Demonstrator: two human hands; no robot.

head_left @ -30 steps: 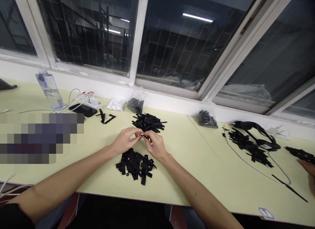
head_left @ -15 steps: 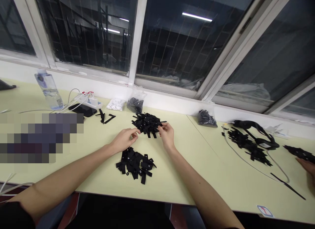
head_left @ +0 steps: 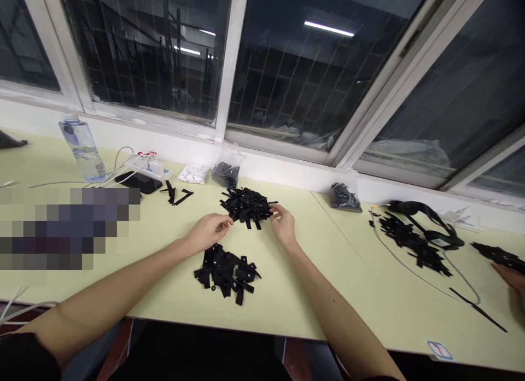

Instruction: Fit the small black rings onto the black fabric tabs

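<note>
A heap of black fabric strips (head_left: 246,206) lies on the table in front of both hands. At its right edge, my right hand (head_left: 283,226) has its thumb and fingers closed on the end of a black strip, partly hidden by the fingertips. My left hand (head_left: 209,232) hovers by the heap's lower left edge, fingers loosely curled with a gap between thumb and forefinger; nothing shows in it. Nearer to me is a second heap of black fabric strips (head_left: 225,273), some bearing small white marks. A small black ring (head_left: 213,288) rests at its front edge.
Along the window wall stand a bag of white pieces (head_left: 193,173), two bags of black pieces (head_left: 225,174) and a water bottle (head_left: 84,151). A phone (head_left: 139,182) and cables lie left. Rightward are a black headset (head_left: 430,228), more strips and another person's hand (head_left: 511,277).
My right hand has shifted slightly right along the far heap's edge. My left hand and both heaps look nearly unchanged.
</note>
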